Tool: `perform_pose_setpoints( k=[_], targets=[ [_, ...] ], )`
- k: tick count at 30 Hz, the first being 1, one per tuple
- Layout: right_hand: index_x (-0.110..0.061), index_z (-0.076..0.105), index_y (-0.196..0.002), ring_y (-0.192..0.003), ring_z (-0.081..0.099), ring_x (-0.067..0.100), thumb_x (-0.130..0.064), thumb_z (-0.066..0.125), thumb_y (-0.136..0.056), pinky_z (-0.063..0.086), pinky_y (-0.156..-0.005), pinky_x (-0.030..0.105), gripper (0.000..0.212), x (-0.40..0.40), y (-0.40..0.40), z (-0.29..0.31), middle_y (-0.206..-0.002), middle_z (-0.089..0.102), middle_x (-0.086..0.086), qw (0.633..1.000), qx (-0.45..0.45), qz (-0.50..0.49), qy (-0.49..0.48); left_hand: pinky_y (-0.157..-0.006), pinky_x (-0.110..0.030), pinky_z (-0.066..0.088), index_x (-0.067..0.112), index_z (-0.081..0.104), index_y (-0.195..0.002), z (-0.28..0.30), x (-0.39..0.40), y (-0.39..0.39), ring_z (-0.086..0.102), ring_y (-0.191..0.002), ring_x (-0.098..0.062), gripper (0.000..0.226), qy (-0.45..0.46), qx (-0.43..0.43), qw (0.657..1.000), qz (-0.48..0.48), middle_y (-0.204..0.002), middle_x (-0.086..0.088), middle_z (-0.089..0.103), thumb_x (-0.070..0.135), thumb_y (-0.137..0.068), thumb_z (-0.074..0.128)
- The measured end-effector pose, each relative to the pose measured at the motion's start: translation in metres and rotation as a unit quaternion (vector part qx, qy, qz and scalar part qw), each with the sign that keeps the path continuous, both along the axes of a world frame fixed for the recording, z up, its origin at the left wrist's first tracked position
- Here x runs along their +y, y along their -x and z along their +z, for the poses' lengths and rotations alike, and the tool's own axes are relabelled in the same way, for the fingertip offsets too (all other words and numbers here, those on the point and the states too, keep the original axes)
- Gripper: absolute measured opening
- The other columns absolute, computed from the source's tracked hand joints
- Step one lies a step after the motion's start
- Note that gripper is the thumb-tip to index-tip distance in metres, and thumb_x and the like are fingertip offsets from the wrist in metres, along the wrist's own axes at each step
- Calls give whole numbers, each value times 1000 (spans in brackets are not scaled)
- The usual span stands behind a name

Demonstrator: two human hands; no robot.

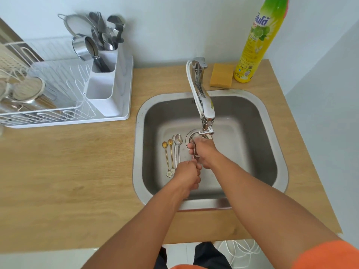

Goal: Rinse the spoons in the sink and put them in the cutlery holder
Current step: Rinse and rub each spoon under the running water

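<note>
Both hands are over the steel sink (252,105), just below the faucet spout (207,121). My left hand (187,174) pinches the lower end of a silver spoon's handle (194,152). My right hand (205,152) is curled around the spoon's upper part, which hides the bowl. Several spoons (172,154), two gold with flower ends and two silver, lie side by side on the sink floor to the left of my hands. The white cutlery holder (104,82) stands on the drying rack at the far left, its back compartment full of cutlery.
A white wire dish rack (38,98) with cups sits on a white tray on the wooden counter (68,171). A yellow sponge (221,75) and a tall yellow-green dish soap bottle (256,41) stand behind the sink.
</note>
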State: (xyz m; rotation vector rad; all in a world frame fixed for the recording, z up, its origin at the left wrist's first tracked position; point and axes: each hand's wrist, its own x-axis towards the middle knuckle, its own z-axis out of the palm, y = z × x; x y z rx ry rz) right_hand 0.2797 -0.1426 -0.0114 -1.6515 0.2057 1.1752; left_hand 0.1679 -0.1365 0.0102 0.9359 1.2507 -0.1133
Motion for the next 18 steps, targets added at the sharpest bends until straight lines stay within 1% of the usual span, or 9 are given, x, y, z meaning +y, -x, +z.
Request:
perform_pose_setpoints(
  k=[2, 5, 7, 10, 12, 13, 15, 16, 18],
  targets=[
    [-13, 68, -94, -54, 57, 13, -20, 49, -105, 40, -43, 22, 22, -3, 10, 0, -81, 75, 0, 1000, 5, 20, -15, -32, -18, 19, 17, 52, -77, 2, 11, -1, 27, -33, -7, 35, 17, -15, 1000, 12, -46, 8, 37, 20, -108, 35],
    [-13, 71, -100, -42, 58, 11, -17, 57, -101, 45, -43, 20, 15, -10, 18, 3, -83, 81, -4, 997, 18, 74, -18, -33, -18, 19, 19, 49, -75, -1, 22, -2, 29, -35, -8, 37, 48, -49, 998, -3, -47, 6, 38, 19, -107, 31],
    [-9, 68, -106, -36, 53, 12, -16, 55, -101, 42, -39, 20, 15, -14, 15, 3, -85, 79, -1, 998, 18, 67, -12, -37, -21, 33, 14, 58, -79, -3, 28, 4, 46, -40, -13, 38, 23, -32, 994, -102, -52, 0, 55, 25, -107, 33],
    [-10, 62, -102, -57, 62, 17, -16, 46, -106, 54, -51, 29, 18, -18, 9, 3, -81, 71, 7, 999, 16, 23, -23, -50, -28, 56, 8, 70, -86, -7, 43, 8, 67, -53, -18, 51, -63, 51, 971, -224, -69, -6, 78, 43, -104, 37],
    [-9, 59, -96, -56, 53, 17, -14, 42, -108, 53, -51, 31, 21, -19, 8, 3, -74, 60, 7, 999, -5, 13, -42, -64, -36, 60, 9, 70, -88, -10, 52, -1, 70, -64, -22, 51, -155, 84, 960, -218, -76, -7, 79, 44, -103, 36],
    [-10, 58, -94, -53, 46, 15, -12, 41, -108, 47, -48, 28, 22, -21, 9, 3, -71, 53, 5, 998, -25, 22, -44, -70, -38, 58, 11, 68, -88, -10, 56, -9, 69, -70, -23, 49, -199, 77, 954, -210, -81, -7, 78, 43, -104, 34],
    [-12, 56, -91, -49, 35, 11, -9, 37, -106, 32, -41, 24, 24, -26, 11, 3, -68, 45, 2, 996, -57, 47, -41, -69, -36, 50, 16, 60, -85, -11, 61, -29, 63, -74, -22, 41, -277, 38, 939, -201, -84, -4, 70, 39, -106, 33],
    [-15, 55, -90, -47, 32, 9, -9, 35, -105, 26, -39, 23, 26, -29, 13, 3, -67, 43, 1, 995, -63, 60, -42, -66, -35, 49, 17, 59, -86, -10, 61, -40, 62, -75, -21, 35, -293, 17, 939, -182, -84, -4, 68, 35, -107, 36],
    [-21, 56, -91, -43, 28, 7, -13, 33, -106, 21, -39, 22, 29, -37, 16, 3, -60, 45, -4, 993, -68, 83, -44, -67, -35, 57, 16, 65, -102, -14, 61, -59, 70, -77, -20, 18, -232, -45, 967, -94, -92, -5, 74, 21, -104, 48]
  ],
)
